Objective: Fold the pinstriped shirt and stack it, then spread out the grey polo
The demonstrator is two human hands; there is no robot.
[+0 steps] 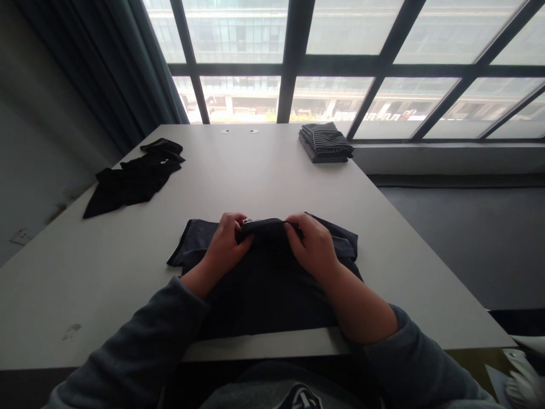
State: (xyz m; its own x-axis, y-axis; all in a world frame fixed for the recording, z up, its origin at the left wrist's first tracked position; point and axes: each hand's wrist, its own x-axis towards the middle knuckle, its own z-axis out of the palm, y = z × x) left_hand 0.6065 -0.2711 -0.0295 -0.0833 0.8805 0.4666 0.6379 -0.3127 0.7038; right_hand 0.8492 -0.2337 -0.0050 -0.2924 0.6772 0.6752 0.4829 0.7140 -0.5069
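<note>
Head view: left hand point(226, 243) and right hand point(314, 243) pinch collar point(266, 228) of shirt point(264, 289), seemingly keeping it straight (folded clothes point(326, 142) beyond shirt).

White table point(264, 176): centre, reaching 12 o'clock. Dark-framed window point(293, 68): 11 to 2 o'clock, bright daylight entering. Dark curtain point(106, 62): 10 o'clock. Grey floor point(460, 244): 3 o'clock. Wall point(29, 147) with socket plate point(21, 237): 9 o'clock.
</note>
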